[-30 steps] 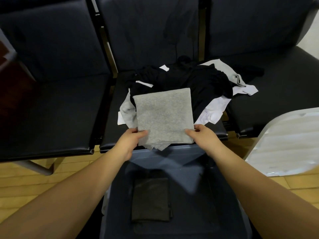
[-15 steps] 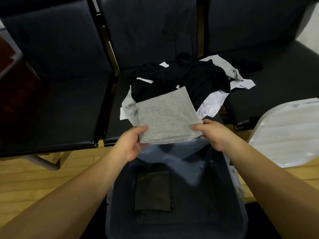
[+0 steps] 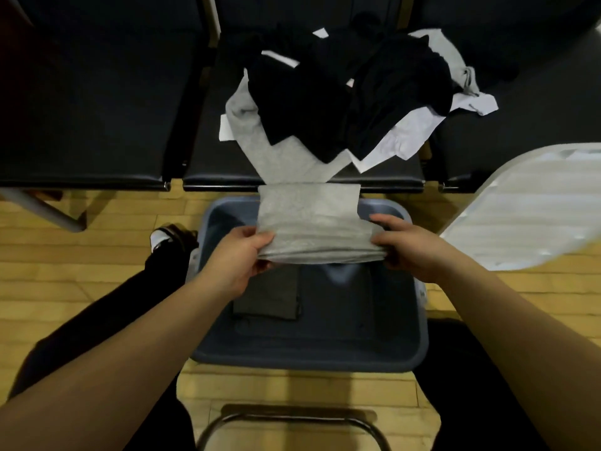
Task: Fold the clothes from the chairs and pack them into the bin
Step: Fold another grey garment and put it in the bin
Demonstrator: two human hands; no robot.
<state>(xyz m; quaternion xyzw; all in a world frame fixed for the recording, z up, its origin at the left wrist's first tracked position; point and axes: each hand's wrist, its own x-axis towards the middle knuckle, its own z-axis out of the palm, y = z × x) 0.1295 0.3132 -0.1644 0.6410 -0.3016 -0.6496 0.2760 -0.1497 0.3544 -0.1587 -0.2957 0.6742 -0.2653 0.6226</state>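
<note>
Grey knit is hanging between our hands: we are holding the folded grey garment over the far half of the bin, at about 12 o'clock from us. Our left hand is pinching its near left corner, thumb on top and fingers curled under, and our right hand is gripping the near right corner the same way; we judge that we are supporting both ends so the fold is not slumping open. Its long axis is running from 9 to 3 o'clock, the near edge facing us and the far edge pointing toward the chairs. A dark folded piece is lying on the bin floor at the left, so we judge the grey one is heading for the bare space at 3 o'clock of it. Unfolded clothes are waiting on the middle seat
</note>
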